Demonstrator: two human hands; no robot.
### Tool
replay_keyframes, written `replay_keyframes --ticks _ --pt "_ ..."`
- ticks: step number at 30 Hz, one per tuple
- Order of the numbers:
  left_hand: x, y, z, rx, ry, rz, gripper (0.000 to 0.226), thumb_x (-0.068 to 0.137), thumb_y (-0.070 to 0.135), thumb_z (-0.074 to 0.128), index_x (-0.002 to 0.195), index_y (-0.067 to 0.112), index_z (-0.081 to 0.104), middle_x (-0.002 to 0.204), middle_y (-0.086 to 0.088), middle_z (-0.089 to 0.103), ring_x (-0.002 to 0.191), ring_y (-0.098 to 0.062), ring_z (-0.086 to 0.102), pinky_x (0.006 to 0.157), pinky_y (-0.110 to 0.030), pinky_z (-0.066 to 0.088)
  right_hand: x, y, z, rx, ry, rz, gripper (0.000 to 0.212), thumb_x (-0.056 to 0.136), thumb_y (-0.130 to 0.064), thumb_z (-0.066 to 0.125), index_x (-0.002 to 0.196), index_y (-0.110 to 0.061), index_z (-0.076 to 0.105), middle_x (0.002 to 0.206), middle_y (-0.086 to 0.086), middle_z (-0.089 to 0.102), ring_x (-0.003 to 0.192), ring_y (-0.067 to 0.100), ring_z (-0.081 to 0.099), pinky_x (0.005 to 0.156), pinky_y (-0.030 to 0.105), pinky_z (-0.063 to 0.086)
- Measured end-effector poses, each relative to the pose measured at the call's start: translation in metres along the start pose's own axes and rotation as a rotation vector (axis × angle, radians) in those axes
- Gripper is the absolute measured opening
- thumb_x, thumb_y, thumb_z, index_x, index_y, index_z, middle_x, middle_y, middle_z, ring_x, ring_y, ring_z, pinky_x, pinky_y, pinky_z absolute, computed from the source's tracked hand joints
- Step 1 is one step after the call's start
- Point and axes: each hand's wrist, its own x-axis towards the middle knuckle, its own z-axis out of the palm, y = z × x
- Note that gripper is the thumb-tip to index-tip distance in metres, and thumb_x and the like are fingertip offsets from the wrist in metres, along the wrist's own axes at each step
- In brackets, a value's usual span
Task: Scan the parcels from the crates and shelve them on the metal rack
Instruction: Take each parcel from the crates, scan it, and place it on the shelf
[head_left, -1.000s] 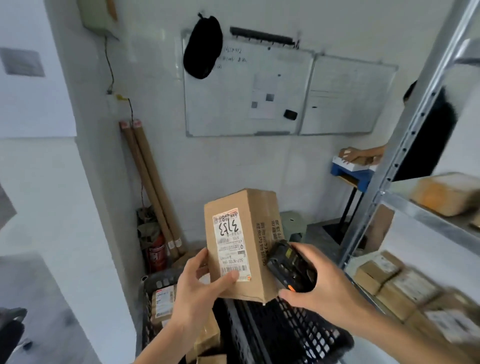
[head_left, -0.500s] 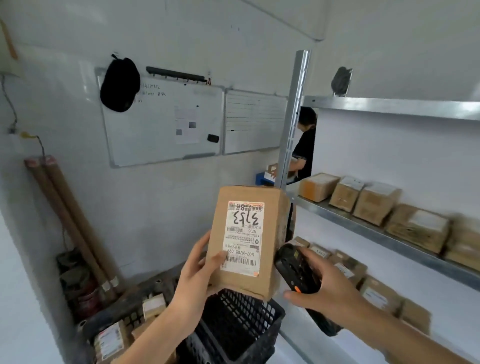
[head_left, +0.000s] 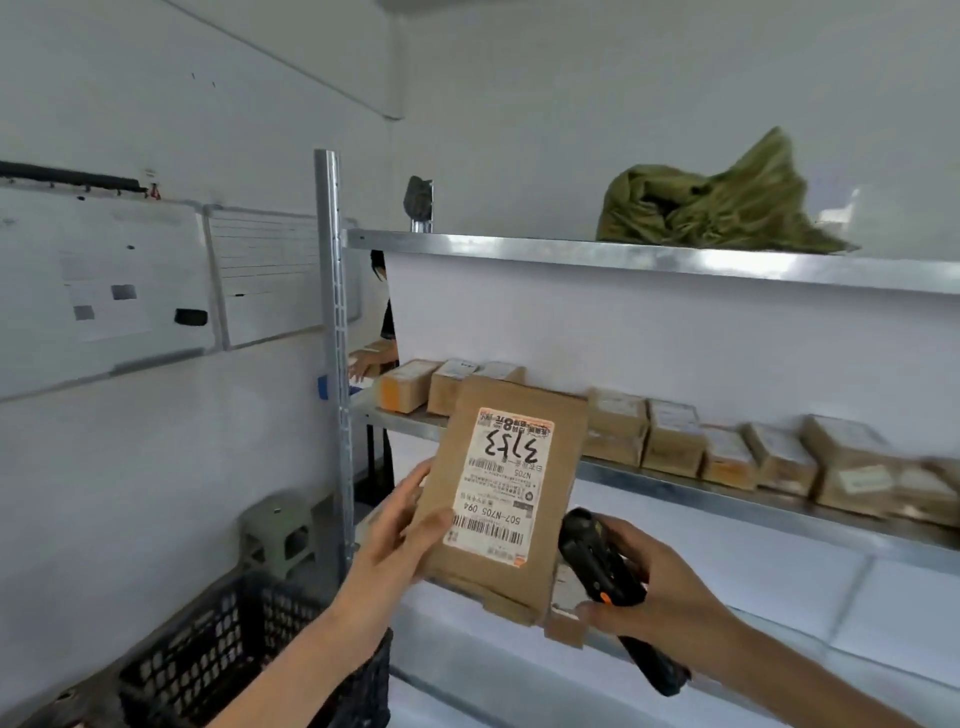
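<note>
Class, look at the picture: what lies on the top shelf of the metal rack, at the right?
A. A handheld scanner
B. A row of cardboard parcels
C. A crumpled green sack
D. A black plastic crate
C: a crumpled green sack lies on the top shelf; the row of parcels sits one shelf lower.

The held parcel (head_left: 506, 499) sits at centre, before the metal rack (head_left: 675, 265). Scanner (head_left: 602, 577) at 4 o'clock, crate (head_left: 218, 654) at 8, whiteboards (head_left: 104, 280) at 9. Parcels (head_left: 727, 452) line the shelf behind; a bag (head_left: 717, 202) lies atop at 1.
</note>
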Motion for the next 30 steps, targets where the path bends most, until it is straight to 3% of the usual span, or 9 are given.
replay_keyframes --ticks 4,6,8,11,15,18,23,26,30 --pt "0.011 0.001 0.063 0.004 -0.054 0.007 0.047 0.083 0.039 0.069 0.124 0.058 0.053 0.111 0.024 0.073 0.102 -0.002 0.070 0.075 -0.022 0.059 -0.030 0.018 -0.046 0.019 0.139 0.038 0.069 0.075 -0.007 0.089 0.128 -0.040 0.059 0.102 -0.022 0.073 0.091 0.002 0.069 0.075 0.011 0.048" --pt "0.015 0.000 0.092 0.012 -0.049 -0.012 0.049 0.079 0.056 0.075 0.122 0.065 0.054 0.113 0.026 0.071 0.105 -0.004 0.070 0.086 -0.027 0.058 -0.044 0.026 -0.065 0.030 0.196 0.042 0.069 0.075 -0.009 0.090 0.127 -0.040 0.059 0.102 -0.022 0.072 0.092 0.001 0.069 0.076 0.011 0.049" --pt "0.020 -0.003 0.117 0.040 -0.041 -0.022 0.051 0.072 0.070 0.076 0.118 0.071 0.054 0.110 0.031 0.070 0.115 -0.008 0.064 0.103 -0.041 0.050 -0.058 0.032 -0.083 0.026 0.237 0.041 0.069 0.074 -0.011 0.092 0.127 -0.040 0.059 0.104 -0.022 0.072 0.095 0.001 0.068 0.078 0.010 0.048" --pt "0.024 0.001 0.154 0.041 -0.076 -0.036 0.034 0.074 0.066 0.074 0.102 0.075 0.056 0.099 0.028 0.073 0.114 -0.010 0.064 0.103 -0.042 0.047 -0.078 0.042 -0.110 0.023 0.277 0.050 0.072 0.072 -0.015 0.093 0.129 -0.040 0.057 0.109 -0.023 0.071 0.101 0.001 0.068 0.080 0.010 0.048" --pt "0.028 0.009 0.198 0.053 -0.134 -0.003 0.048 0.074 0.058 0.069 0.120 0.059 0.057 0.103 0.016 0.077 0.107 -0.011 0.070 0.090 -0.035 0.051 -0.100 0.051 -0.145 -0.007 0.317 0.054 0.077 0.072 -0.017 0.093 0.132 -0.043 0.053 0.113 -0.027 0.070 0.104 -0.001 0.067 0.082 0.011 0.049" --pt "0.029 0.013 0.229 0.042 -0.181 -0.002 0.047 0.075 0.052 0.071 0.119 0.057 0.057 0.100 0.015 0.078 0.098 -0.006 0.072 0.086 -0.032 0.052 -0.113 0.059 -0.171 -0.034 0.337 0.060 0.079 0.072 -0.018 0.093 0.135 -0.042 0.052 0.111 -0.026 0.070 0.102 0.001 0.068 0.082 0.014 0.051" --pt "0.036 0.013 0.268 0.017 -0.265 -0.048 0.055 0.060 0.048 0.085 0.107 0.064 0.063 0.107 0.011 0.077 0.100 -0.009 0.072 0.101 -0.044 0.050 -0.133 0.068 -0.211 -0.089 0.361 0.051 0.080 0.073 -0.021 0.093 0.131 -0.054 0.047 0.109 -0.031 0.068 0.101 -0.001 0.068 0.080 0.014 0.053" --pt "0.035 0.014 0.289 -0.004 -0.290 -0.026 0.066 0.060 0.046 0.091 0.119 0.050 0.061 0.107 0.004 0.078 0.098 -0.013 0.074 0.098 -0.042 0.052 -0.144 0.075 -0.231 -0.123 0.383 0.047 0.081 0.074 -0.026 0.092 0.132 -0.056 0.045 0.107 -0.034 0.067 0.100 -0.003 0.067 0.078 0.010 0.051" --pt "0.036 0.019 0.310 -0.008 -0.330 0.022 0.070 0.051 0.055 0.093 0.116 0.047 0.066 0.110 -0.001 0.077 0.103 -0.018 0.073 0.095 -0.040 0.053 -0.158 0.083 -0.257 -0.197 0.413 0.030 0.082 0.073 -0.029 0.092 0.132 -0.059 0.043 0.108 -0.040 0.062 0.101 -0.008 0.064 0.078 0.006 0.047"
